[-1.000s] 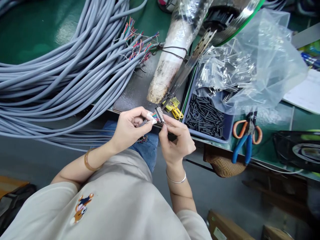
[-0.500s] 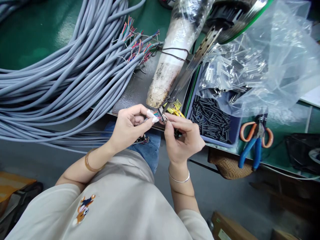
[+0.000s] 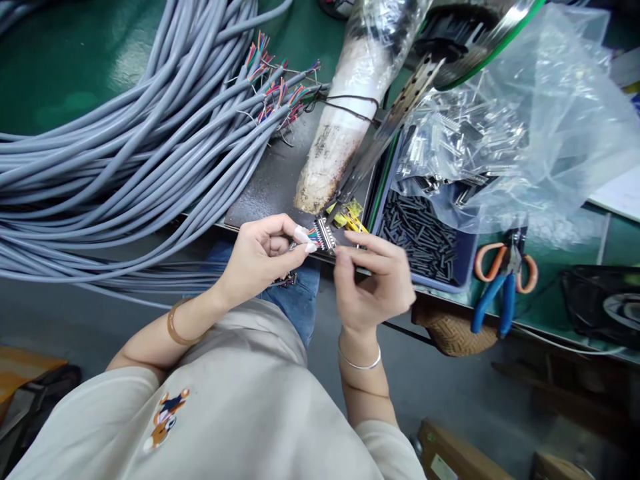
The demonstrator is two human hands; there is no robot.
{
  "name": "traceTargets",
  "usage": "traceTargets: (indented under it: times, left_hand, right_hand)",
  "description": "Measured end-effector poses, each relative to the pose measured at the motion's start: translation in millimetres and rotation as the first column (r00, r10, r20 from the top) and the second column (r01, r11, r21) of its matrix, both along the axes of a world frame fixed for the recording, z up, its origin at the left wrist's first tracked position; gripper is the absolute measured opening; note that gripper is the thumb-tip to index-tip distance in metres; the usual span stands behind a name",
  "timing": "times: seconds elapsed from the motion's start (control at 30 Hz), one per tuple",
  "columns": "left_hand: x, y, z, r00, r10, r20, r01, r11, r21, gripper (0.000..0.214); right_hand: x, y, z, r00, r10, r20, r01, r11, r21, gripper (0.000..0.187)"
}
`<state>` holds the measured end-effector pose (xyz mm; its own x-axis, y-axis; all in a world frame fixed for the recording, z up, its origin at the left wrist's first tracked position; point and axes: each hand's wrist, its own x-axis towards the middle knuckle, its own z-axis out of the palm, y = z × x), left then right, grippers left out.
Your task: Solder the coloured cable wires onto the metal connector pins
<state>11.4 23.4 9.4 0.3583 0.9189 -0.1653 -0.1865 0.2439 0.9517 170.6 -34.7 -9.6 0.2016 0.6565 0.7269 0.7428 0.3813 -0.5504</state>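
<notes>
My left hand (image 3: pixel 263 253) pinches the coloured wires behind a metal D-sub connector (image 3: pixel 325 235) between thumb and fingertip, with white covers on those tips. The wires run into the back of the connector, whose face points right. Just right of it is my right hand (image 3: pixel 377 277), its thumb and fingers apart and nothing visible between them. Whether a fingertip still touches the connector's edge is hard to tell. A slim dark metal tip (image 3: pixel 345 193), on a perforated metal bar, comes down just above the connector.
Grey cables (image 3: pixel 150 160) with stripped coloured ends fill the left. A wrapped white roll (image 3: pixel 335 127) lies behind my hands. To the right are a blue bin (image 3: pixel 467 267) of small black tubes, a plastic bag (image 3: pixel 550 133) of metal connectors, and pliers (image 3: pixel 506 280).
My right hand has let go of the connector and drawn slightly right, its fingers spreading. More of the connector's metal face shows now. My left hand has stayed nearly in place.
</notes>
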Motion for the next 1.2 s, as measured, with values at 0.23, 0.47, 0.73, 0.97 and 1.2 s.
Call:
traceTargets:
  times: [0.23, 0.47, 0.73, 0.97, 1.2]
  left_hand:
    - [5, -1, 0.1, 0.981, 0.157, -0.114, -0.123, 0.957, 0.261, 0.018]
    - [8, 3, 3.1, 0.969, 0.197, -0.147, -0.131, 0.92, 0.369, 0.014]
    - [8, 5, 5.4, 0.963, 0.228, -0.145, -0.152, 0.902, 0.403, 0.014]
    - [3, 6, 8.4, 0.966, 0.174, -0.194, -0.097, 0.931, 0.352, 0.013]
    - [1, 3, 3.3, 0.969, 0.148, -0.199, -0.081, 0.946, 0.313, 0.01]
  right_hand:
    - [-7, 0, -3.3, 0.997, -0.004, 0.081, 0.006, 1.0, -0.015, 0.019]
    - [-7, 8, -0.9, 0.999, 0.016, 0.031, -0.016, 1.0, -0.015, 0.018]
    - [-7, 10, 6.0, 0.994, -0.032, 0.105, 0.032, 0.999, -0.004, 0.018]
    - [-7, 6, 3.0, 0.986, -0.039, 0.162, 0.04, 0.999, 0.0, 0.016]
    - [-6, 5, 3.4, 0.999, 0.009, 0.034, -0.007, 0.998, -0.062, 0.017]
